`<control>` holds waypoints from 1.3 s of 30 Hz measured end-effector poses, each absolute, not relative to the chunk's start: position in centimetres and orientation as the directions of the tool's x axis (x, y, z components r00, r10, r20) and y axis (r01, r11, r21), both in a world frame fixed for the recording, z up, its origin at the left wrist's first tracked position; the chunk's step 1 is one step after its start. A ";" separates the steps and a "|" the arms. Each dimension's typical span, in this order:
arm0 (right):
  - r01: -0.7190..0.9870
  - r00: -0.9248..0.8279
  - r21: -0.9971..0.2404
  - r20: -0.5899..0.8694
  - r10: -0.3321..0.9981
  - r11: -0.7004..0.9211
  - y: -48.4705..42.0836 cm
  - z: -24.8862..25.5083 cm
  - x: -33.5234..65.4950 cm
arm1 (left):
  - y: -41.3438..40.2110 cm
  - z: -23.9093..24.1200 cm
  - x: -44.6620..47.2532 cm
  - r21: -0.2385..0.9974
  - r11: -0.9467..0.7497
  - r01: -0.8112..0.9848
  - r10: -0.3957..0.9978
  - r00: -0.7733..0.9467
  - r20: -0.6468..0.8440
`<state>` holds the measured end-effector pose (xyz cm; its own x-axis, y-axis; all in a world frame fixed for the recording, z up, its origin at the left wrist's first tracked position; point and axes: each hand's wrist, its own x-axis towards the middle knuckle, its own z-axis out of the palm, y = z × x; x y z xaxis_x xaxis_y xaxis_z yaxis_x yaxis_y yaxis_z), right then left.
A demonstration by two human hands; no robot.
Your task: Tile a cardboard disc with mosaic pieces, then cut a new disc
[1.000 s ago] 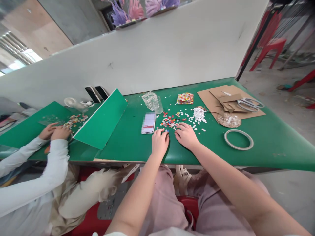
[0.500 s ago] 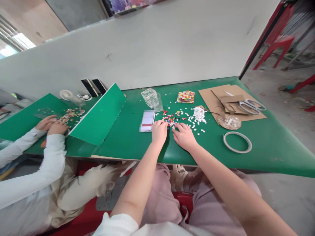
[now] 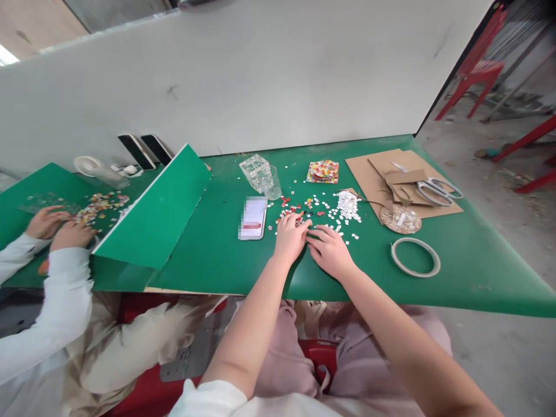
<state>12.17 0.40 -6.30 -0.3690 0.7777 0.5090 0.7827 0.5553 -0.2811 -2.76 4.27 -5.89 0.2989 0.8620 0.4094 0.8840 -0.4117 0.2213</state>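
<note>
My left hand (image 3: 290,234) rests on the green table (image 3: 226,255), fingers curled down onto the near edge of a scatter of small coloured tiles (image 3: 299,206). What its fingertips pinch is too small to make out. My right hand (image 3: 330,249) lies just beside it, palm down, fingers stretched left and touching the left hand's fingertips. A heap of white tiles (image 3: 348,204) lies just beyond the right hand.
A phone (image 3: 253,217) lies left of my hands, a clear cup (image 3: 264,174) behind it. Further back are a tiled coaster (image 3: 324,171), cardboard (image 3: 373,174), scissors (image 3: 436,188), a round disc (image 3: 399,219) and a tape ring (image 3: 414,256). A green divider (image 3: 156,208) separates a co-worker's hands (image 3: 56,229).
My hands have come together and slid slightly forward into the tiles. The view has tilted down and shifted left. The co-worker's hands stay over their own tiles.
</note>
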 end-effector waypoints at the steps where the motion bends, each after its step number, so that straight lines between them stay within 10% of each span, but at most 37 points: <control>1: 0.771 -0.396 -0.271 0.504 0.768 0.576 0.3 -6.3 12.0 | 4.3 -5.9 -2.8 0.223 -0.413 0.883 0.860 0.297 0.416; 9: 0.881 -0.131 -0.332 0.513 0.848 0.337 0.6 -6.5 13.2 | 4.7 -6.2 -4.2 0.292 -0.304 0.907 0.869 0.139 0.474; 39: 0.922 -0.321 -0.079 0.390 0.863 0.379 2.1 -6.5 15.5 | 5.6 -5.6 1.2 0.163 -0.444 0.881 0.839 0.345 0.421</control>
